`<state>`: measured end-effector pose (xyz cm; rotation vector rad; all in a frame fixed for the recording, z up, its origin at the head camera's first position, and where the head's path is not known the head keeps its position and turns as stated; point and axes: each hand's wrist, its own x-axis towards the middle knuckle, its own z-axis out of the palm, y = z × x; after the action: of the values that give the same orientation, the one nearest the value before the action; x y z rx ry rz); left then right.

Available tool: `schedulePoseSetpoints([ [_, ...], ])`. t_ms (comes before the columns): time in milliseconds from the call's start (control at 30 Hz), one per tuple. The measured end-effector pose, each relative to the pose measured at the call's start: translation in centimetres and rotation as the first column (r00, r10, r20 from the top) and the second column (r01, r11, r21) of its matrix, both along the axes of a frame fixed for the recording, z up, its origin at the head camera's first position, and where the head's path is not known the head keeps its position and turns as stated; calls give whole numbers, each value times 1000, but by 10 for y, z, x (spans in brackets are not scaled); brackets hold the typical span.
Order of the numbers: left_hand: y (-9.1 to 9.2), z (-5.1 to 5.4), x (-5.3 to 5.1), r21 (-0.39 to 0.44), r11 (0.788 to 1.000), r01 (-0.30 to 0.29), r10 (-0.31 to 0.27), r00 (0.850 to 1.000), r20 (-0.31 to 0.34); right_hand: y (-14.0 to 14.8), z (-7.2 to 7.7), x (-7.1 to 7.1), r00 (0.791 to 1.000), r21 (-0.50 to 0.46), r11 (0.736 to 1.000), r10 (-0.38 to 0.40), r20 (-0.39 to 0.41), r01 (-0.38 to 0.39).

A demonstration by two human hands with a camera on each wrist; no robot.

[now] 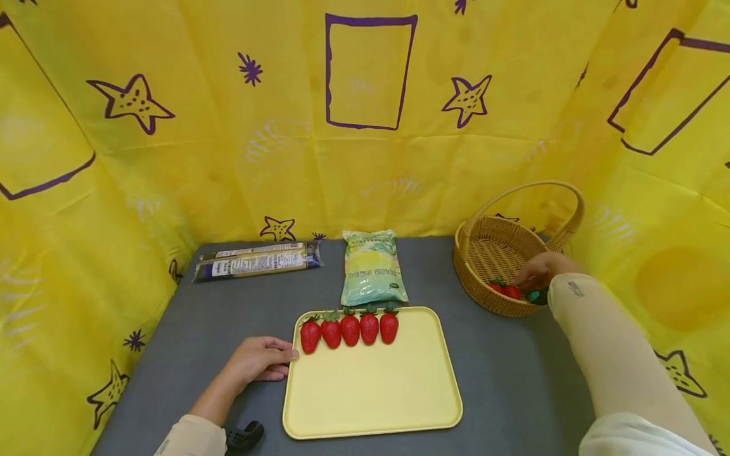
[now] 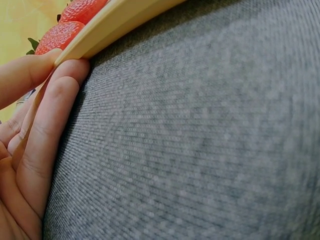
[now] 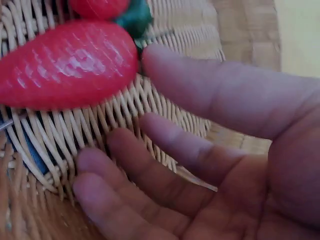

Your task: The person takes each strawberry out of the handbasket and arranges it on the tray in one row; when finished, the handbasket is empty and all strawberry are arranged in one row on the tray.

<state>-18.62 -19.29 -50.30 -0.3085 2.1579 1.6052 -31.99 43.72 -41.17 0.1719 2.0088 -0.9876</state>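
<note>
My left hand pinches the left rim of a pale yellow tray, thumb on top and a finger beneath. Along the tray's far edge several red strawberries lie in a row, leafy ends pointing away. At the right, my right hand reaches inside a wicker basket with a tall handle. Up close in the right wrist view, its fingers are spread and loosely bent beside a strawberry. The thumb tip is by that strawberry's leafy end; whether they touch, I cannot tell. A second strawberry lies behind it.
A green and yellow bag lies just behind the tray. Farther left on the grey table are long clear-wrapped packets. A yellow patterned curtain stands around the table's back and sides.
</note>
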Motion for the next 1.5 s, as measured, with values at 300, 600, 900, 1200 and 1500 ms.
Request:
schedulePoseSetpoints([
  [300, 3, 4, -2, 1, 1000, 17, -17, 1000, -2, -18, 5, 0, 998, 72, 996, 58, 37, -60],
  [600, 3, 3, -2, 0, 1000, 14, -14, 1000, -6, -14, 0, -7, 972, 36, 980, 187, 146, -194],
  [900, 1, 2, -1, 5, 1000, 27, -27, 1000, -1, -18, 15, 10, 990, -115, 983, -140, 9, 140],
  [1200, -1, -2, 1, 9, 1000, 11, -11, 1000, 1, -37, 67, 45, 946, -205, 973, -159, -284, 101],
  [1500, -1, -2, -2, 22, 1000, 9, -9, 1000, -4, -112, 88, 92, 916, -375, 927, -146, -373, -5],
])
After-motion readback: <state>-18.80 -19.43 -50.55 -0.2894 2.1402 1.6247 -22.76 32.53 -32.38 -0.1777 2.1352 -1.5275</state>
